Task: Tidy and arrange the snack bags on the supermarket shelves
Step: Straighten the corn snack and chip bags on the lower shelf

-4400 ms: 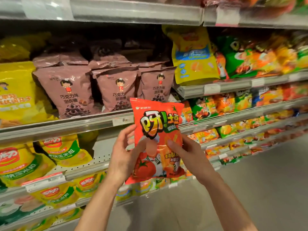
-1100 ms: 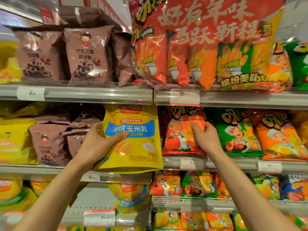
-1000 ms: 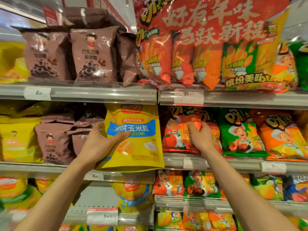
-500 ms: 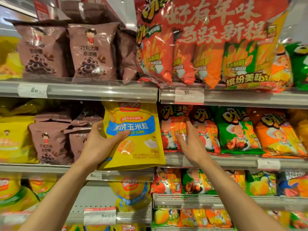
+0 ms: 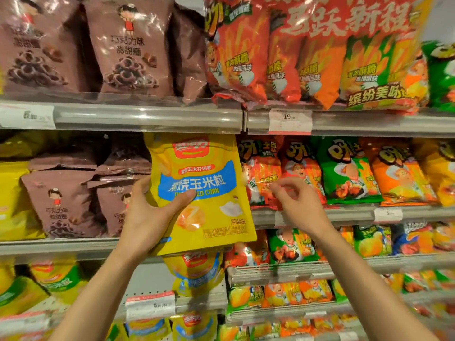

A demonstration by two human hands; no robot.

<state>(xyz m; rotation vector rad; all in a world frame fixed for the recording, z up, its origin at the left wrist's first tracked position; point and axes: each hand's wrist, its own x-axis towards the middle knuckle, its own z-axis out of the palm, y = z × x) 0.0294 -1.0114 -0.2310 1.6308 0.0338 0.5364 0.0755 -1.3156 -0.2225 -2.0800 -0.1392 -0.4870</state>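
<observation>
Supermarket shelf (image 5: 147, 118) stuffed with snack bags.
Left hand (image 5: 147, 212) has its grip round a yellow corn bag (image 5: 202, 193); right hand (image 5: 299, 205) loosely curled, holding nothing.

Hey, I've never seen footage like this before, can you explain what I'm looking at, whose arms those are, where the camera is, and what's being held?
There is no machine here: these are a person's two bare arms, filmed by one wide-angle camera worn on their head, looking forward at supermarket shelves.

The left hand grips a large yellow pouch of corn snacks with a blue label, thumb across its front, held up before the grey metal shelf rail.

The right hand holds nothing; its fingers are loosely curled just in front of the small red-orange crisp bags standing on the middle shelf.

Around them stand brown chocolate-ring snack bags on the upper shelf and a green crisp bag further right.
</observation>
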